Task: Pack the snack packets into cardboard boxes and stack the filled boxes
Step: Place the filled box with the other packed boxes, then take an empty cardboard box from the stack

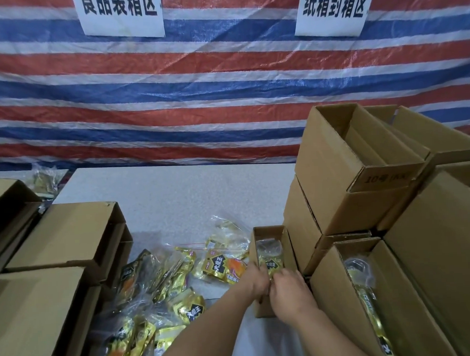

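While a snack packet [271,263] is being pushed down into the small open box [269,230] near the middle of the table [174,192], it is gripped by the left hand [254,281] and the right hand [290,289], fingers curled round it. More packets [163,285] are piled to the left. The clear wrap could be torn, or the light box tipped over, if the packet is shoved too hard.

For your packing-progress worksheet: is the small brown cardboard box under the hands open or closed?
Open: the small brown cardboard box has no flaps over its top, and a gold snack packet shows inside.
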Action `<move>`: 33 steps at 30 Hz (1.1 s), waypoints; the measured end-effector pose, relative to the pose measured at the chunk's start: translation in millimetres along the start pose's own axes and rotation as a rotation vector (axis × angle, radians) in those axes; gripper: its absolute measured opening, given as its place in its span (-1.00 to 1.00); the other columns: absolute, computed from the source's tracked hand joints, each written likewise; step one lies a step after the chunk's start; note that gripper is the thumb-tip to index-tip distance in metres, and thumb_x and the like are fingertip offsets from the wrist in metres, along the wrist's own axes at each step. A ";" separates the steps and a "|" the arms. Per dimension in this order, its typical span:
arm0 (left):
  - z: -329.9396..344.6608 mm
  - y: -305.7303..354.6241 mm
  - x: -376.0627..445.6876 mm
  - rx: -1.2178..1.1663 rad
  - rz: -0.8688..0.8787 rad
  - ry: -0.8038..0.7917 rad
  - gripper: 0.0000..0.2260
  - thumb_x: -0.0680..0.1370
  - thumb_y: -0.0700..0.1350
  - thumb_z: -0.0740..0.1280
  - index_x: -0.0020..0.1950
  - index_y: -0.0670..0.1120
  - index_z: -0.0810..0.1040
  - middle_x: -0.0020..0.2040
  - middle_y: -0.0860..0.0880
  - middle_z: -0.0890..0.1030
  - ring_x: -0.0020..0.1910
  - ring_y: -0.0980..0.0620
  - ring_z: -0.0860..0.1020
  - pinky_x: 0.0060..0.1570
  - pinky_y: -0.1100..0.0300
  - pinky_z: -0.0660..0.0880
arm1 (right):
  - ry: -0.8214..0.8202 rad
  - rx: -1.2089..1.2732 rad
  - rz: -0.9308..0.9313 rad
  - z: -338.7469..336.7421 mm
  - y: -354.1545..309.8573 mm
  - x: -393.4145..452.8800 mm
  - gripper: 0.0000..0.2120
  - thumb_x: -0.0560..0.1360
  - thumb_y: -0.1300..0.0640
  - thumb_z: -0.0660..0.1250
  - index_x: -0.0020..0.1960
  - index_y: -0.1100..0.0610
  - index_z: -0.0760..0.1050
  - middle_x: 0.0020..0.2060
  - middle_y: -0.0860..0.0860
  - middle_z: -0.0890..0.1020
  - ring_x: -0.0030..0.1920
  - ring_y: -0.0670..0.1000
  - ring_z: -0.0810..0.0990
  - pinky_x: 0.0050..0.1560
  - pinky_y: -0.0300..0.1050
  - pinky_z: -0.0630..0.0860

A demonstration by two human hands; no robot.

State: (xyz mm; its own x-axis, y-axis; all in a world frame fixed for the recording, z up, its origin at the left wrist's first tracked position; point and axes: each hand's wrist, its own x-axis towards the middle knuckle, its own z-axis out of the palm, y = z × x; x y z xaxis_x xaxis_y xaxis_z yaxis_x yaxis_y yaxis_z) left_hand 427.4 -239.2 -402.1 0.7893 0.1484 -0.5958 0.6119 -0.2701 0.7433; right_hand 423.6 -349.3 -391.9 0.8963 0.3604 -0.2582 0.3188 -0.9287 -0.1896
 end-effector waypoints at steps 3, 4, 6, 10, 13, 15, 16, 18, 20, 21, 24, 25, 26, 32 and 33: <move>-3.2 -2.7 -5.6 -0.035 0.012 -0.013 -0.42 0.70 0.14 0.04 0.56 -0.25 0.16 0.50 -0.23 0.35 0.46 -0.16 0.35 0.38 0.09 0.29 | -0.027 -0.021 0.000 -0.8 -0.9 -2.2 -0.66 0.65 0.08 0.08 0.35 0.12 0.45 0.29 0.07 0.49 0.37 0.05 0.40 0.54 -0.02 0.06; -9.0 -7.3 -6.4 -0.041 0.012 -0.006 -0.40 0.69 0.17 0.04 0.56 -0.25 0.17 0.50 -0.22 0.35 0.47 -0.15 0.34 0.37 0.10 0.29 | -0.031 -0.019 -0.010 0.9 -4.8 -2.8 -0.65 0.65 0.08 0.07 0.36 0.12 0.44 0.31 0.06 0.49 0.39 0.05 0.39 0.54 -0.02 0.03; -12.9 -7.4 -11.9 0.003 0.048 -0.009 -0.41 0.68 0.20 0.02 0.52 -0.22 0.27 0.48 -0.22 0.37 0.44 -0.14 0.36 0.35 0.12 0.27 | -0.032 -0.021 0.009 0.5 2.1 -5.5 -0.66 0.65 0.08 0.06 0.34 0.11 0.45 0.30 0.05 0.50 0.38 0.04 0.40 0.54 -0.02 0.04; -52.2 -24.2 -38.9 0.133 0.189 0.101 -0.65 0.70 0.10 0.04 0.19 -0.07 0.52 0.16 -0.11 0.56 0.05 0.06 0.45 0.04 0.21 0.37 | 0.069 0.057 -0.022 -8.8 -11.3 -4.6 -0.72 0.65 0.07 0.08 0.17 0.11 0.53 0.17 0.05 0.57 0.23 0.06 0.50 0.39 -0.05 0.28; -88.5 -39.5 -71.4 0.224 0.275 0.253 -0.69 0.69 0.02 0.13 0.23 -0.10 0.56 0.12 -0.06 0.63 0.00 0.06 0.51 -0.04 0.21 0.39 | 0.127 0.133 -0.058 -20.9 -29.9 -6.9 -0.77 0.63 0.09 0.15 0.14 0.12 0.55 0.12 0.07 0.58 0.18 0.10 0.54 0.27 -0.02 0.39; -97.1 -34.7 -82.2 0.243 0.331 0.309 -0.73 0.68 -0.01 0.16 0.18 -0.11 0.58 0.03 -0.06 0.64 -0.03 0.00 0.55 -0.09 0.18 0.41 | 0.168 0.217 -0.051 -36.2 -24.4 -7.9 -0.82 0.60 0.13 0.20 0.04 0.14 0.56 0.03 0.09 0.59 0.10 0.16 0.57 0.12 0.01 0.47; -130.3 -55.0 -117.5 0.242 0.307 0.388 -0.75 0.67 -0.02 0.17 0.16 -0.10 0.58 0.01 -0.05 0.64 -0.05 -0.01 0.56 -0.12 0.19 0.39 | 0.171 0.263 -0.128 -32.9 -61.7 -13.7 -0.83 0.59 0.15 0.22 0.03 0.16 0.57 0.00 0.10 0.59 0.08 0.17 0.58 0.06 0.01 0.47; -141.1 -52.9 -135.3 0.254 0.324 0.421 -0.76 0.66 -0.02 0.17 0.16 -0.08 0.58 0.03 -0.06 0.65 -0.03 -0.02 0.57 -0.11 0.20 0.40 | 0.206 0.357 -0.115 -39.1 -69.3 -16.9 -0.83 0.57 0.21 0.27 0.07 0.23 0.61 0.01 0.14 0.62 0.08 0.20 0.58 0.06 0.02 0.47; -162.1 -65.3 -166.0 0.257 0.317 0.472 -0.77 0.65 -0.02 0.17 0.13 -0.07 0.58 0.01 -0.06 0.66 -0.05 -0.02 0.59 -0.06 0.13 0.49 | 0.206 0.453 -0.181 -36.7 -96.9 -24.9 -0.85 0.56 0.28 0.31 0.04 0.28 0.63 -0.03 0.18 0.65 0.04 0.22 0.60 0.06 0.03 0.47; -170.8 -73.1 -179.4 0.238 0.320 0.486 -0.77 0.65 -0.02 0.17 0.12 -0.06 0.58 0.00 -0.03 0.66 -0.08 0.01 0.60 -0.05 0.11 0.53 | 0.193 0.475 -0.222 -36.1 -111.2 -33.3 -0.87 0.56 0.28 0.32 0.02 0.26 0.64 -0.06 0.15 0.66 0.01 0.19 0.61 0.05 0.02 0.48; -198.0 -98.2 -221.1 0.168 0.304 0.559 -0.80 0.66 -0.01 0.16 0.06 0.03 0.57 -0.10 0.08 0.64 -0.22 0.17 0.56 -0.21 0.21 0.53 | 0.106 0.450 -0.360 -27.9 -150.2 -62.2 -0.88 0.57 0.22 0.32 0.00 0.12 0.64 -0.13 -0.04 0.63 -0.09 -0.05 0.58 -0.08 -0.18 0.43; -206.7 -108.7 -231.8 0.140 0.296 0.565 -0.82 0.67 0.00 0.16 0.04 0.08 0.55 -0.14 0.09 0.62 -0.28 0.22 0.55 -0.32 0.32 0.47 | 0.088 0.442 -0.398 -25.7 -162.4 -72.8 -0.88 0.58 0.19 0.32 -0.02 0.08 0.64 -0.14 -0.07 0.63 -0.11 -0.10 0.57 -0.11 -0.24 0.41; -215.3 -118.2 -243.4 0.123 0.281 0.574 -0.84 0.67 0.01 0.16 0.02 0.13 0.53 -0.17 0.11 0.61 -0.29 0.26 0.56 -0.38 0.41 0.41 | 0.074 0.442 -0.426 -22.3 -172.8 -81.7 -0.89 0.58 0.18 0.32 -0.04 0.07 0.63 -0.14 -0.07 0.64 -0.10 -0.09 0.58 -0.12 -0.23 0.41; -297.4 -175.2 -298.3 0.520 0.239 0.999 -0.64 0.62 0.02 0.25 0.39 -0.06 0.49 0.31 0.00 0.54 0.31 0.02 0.49 0.31 0.19 0.39 | -0.040 0.435 -0.438 -10.6 -221.2 -130.6 -0.86 0.63 0.07 0.24 0.14 -0.03 0.54 0.02 -0.12 0.57 0.06 -0.11 0.54 0.12 -0.11 0.48; -314.8 -184.2 -303.2 0.633 0.167 1.046 -0.55 0.61 0.04 0.24 0.47 -0.09 0.40 0.43 -0.07 0.45 0.41 -0.06 0.40 0.42 0.08 0.29 | -0.041 0.423 -0.438 -9.6 -227.8 -136.7 -0.84 0.64 0.05 0.23 0.17 -0.03 0.53 0.04 -0.14 0.56 0.09 -0.11 0.53 0.15 -0.11 0.48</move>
State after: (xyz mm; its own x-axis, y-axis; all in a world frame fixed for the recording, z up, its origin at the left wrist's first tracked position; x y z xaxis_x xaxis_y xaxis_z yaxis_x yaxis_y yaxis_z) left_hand 91.2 65.0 -262.7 0.6943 0.6789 0.2388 0.5971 -0.7286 0.3354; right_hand 231.5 -187.9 -304.3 0.6944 0.7118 -0.1058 0.4976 -0.5811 -0.6440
